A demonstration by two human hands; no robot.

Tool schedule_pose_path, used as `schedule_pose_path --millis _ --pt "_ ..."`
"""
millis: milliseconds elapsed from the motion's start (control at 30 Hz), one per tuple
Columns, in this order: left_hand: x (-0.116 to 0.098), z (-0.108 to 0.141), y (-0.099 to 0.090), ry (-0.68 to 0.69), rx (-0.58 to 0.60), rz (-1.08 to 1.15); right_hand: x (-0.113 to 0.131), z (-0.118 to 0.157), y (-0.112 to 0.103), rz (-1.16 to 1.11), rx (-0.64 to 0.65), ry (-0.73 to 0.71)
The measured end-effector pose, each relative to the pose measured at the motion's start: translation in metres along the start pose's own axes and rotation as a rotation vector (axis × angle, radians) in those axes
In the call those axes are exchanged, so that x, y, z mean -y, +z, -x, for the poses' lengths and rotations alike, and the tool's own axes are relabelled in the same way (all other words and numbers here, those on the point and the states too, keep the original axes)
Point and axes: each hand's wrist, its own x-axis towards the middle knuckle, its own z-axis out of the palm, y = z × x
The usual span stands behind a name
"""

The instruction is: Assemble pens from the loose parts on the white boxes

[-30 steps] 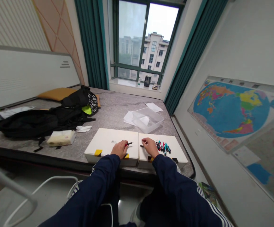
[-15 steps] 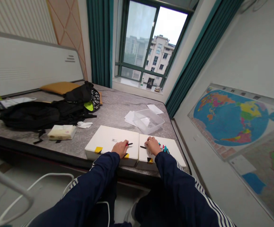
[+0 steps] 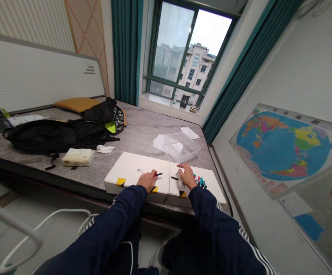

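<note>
You hold a slim red-and-black pen (image 3: 159,174) in the lower middle of the frame, its black end pointing right and slightly up. Right of it lies your black piece (image 3: 174,178), nearly level; farther right, your loose heap (image 3: 201,182), teal, red and black, partly hidden.

Black backpack (image 3: 45,135) near tissue pack (image 3: 79,157) on grey mattress (image 3: 138,131); world map (image 3: 280,145) on wall (image 3: 320,72).

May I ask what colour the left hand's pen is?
The pen shows red and black, best seen in the head view.
</note>
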Motion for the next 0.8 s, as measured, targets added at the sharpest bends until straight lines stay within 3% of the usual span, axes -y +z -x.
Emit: schedule_pose_path --millis 133,233,400,567,800 --pt "0.0 0.0 -0.003 -0.003 -0.011 0.075 0.033 0.004 0.023 -0.212 -0.028 0.068" --pt "0.002 0.0 -0.003 0.017 -0.044 0.153 0.056 0.012 0.054 -0.396 0.037 0.247" --pt "0.005 0.0 0.0 0.081 -0.118 0.131 0.068 0.018 0.092 -0.712 0.072 0.449" --pt "0.004 -0.002 -0.001 0.079 -0.097 0.137 0.06 0.018 0.096 -0.954 0.089 0.455" --pt "0.003 -0.002 0.0 -0.023 -0.087 0.242 0.057 0.022 0.096 -1.041 0.05 0.49"
